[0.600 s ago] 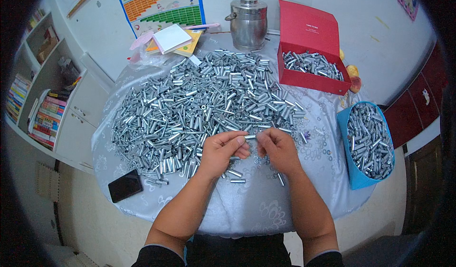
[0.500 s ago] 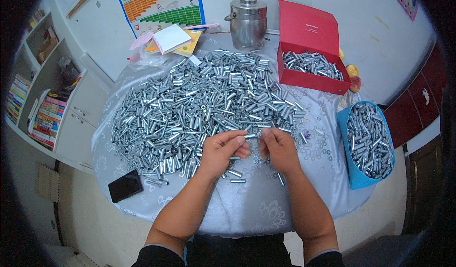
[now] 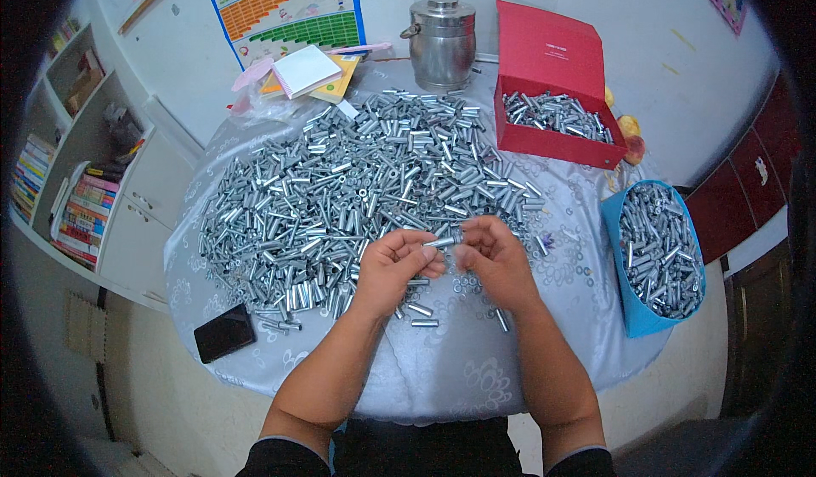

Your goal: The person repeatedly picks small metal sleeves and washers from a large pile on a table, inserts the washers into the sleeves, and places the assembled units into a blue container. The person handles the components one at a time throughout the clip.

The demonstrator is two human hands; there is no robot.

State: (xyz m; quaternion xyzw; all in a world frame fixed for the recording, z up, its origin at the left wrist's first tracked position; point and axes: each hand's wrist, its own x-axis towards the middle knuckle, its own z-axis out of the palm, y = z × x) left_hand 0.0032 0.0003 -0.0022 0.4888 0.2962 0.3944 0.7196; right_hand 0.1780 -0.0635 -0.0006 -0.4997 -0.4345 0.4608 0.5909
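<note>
A short shiny metal tube (image 3: 440, 242) is held level just above the near edge of a big heap of similar metal tubes (image 3: 357, 180). Its left end is pinched between the thumb and fingers of my left hand (image 3: 399, 265). At the other end, my right hand (image 3: 500, 265) closes its thumb and fingertips about the tube; whether a small part sits between them is hidden. Small metal rings (image 3: 467, 284) lie on the cloth beneath my right hand. A few loose tubes (image 3: 424, 322) lie nearer to me.
A blue bin (image 3: 626, 265) full of metal pieces stands at the right. Behind it is an open red box (image 3: 552, 147) holding more. A black phone (image 3: 224, 333) lies front left. A steel canister (image 3: 442, 48) and a notepad (image 3: 308, 71) are at the back of the cloth-covered table (image 3: 340, 383).
My right hand's fingers have lifted and opened out a little at the tube's right end. The tube has tilted slightly, while my left hand keeps its grip.
</note>
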